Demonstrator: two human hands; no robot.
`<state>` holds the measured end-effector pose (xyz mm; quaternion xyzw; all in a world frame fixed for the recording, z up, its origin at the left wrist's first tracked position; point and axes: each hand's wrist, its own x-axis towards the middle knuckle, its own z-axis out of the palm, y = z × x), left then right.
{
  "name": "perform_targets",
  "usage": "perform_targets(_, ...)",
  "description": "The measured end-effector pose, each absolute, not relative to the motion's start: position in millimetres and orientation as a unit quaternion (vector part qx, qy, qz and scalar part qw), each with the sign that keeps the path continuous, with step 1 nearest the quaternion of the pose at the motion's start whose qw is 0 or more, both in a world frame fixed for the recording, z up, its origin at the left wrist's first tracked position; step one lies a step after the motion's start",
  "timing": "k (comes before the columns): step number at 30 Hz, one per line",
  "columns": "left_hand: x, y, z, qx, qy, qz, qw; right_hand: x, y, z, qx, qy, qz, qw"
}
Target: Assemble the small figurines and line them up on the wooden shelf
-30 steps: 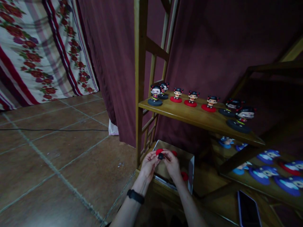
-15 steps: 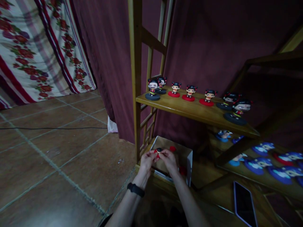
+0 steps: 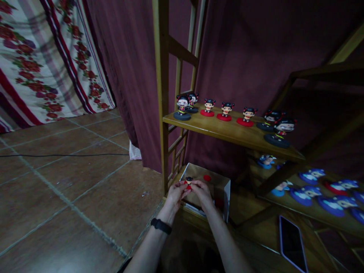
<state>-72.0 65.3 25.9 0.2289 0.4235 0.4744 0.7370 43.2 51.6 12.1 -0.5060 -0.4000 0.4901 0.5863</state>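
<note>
Both hands meet over an open cardboard box (image 3: 224,185) on the low shelf. Between them is a small figurine (image 3: 189,182) with black hair and a red lower part. My left hand (image 3: 175,193), with a black band on its wrist, pinches it from the left. From the right, my right hand (image 3: 201,191) grips it with fingers closed. The fingers partly cover its lower half. Inside the box, a red disc (image 3: 207,177) lies beyond the right hand, and another red piece (image 3: 218,202) sits in shadow at the right.
Several figurines on red bases (image 3: 224,116) and dark bases (image 3: 182,115) stand on the wooden shelf (image 3: 210,127) above. Blue-based figurines (image 3: 305,195) fill a lower shelf at right. A phone (image 3: 292,242) lies near the front. The wooden post (image 3: 162,94) rises left of the box.
The figurine has turned more upright between my fingers, its head showing more clearly. Both hands stay closed on it over the box. The view has shifted slightly.
</note>
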Motion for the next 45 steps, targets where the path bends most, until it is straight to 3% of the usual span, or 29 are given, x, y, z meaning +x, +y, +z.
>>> perform_targets(8, -69.1, 45.9, 30.8, 0.246, 0.412, 0.52, 0.707, 41.3, 36.1, 18.1, -0.516, -0.403, 0.474, 0.589)
perform_targets(32, -96.0, -139.8, 35.7, 0.273, 0.339, 0.426, 0.793, 46.4, -161.0, 23.9, -0.478, -0.371, 0.561, 0.565)
perform_targets(45, -89.3, -138.9, 22.7, 0.277, 0.347, 0.43, 0.786, 45.7, -160.8, 11.4, -0.443, -0.346, 0.56, 0.609)
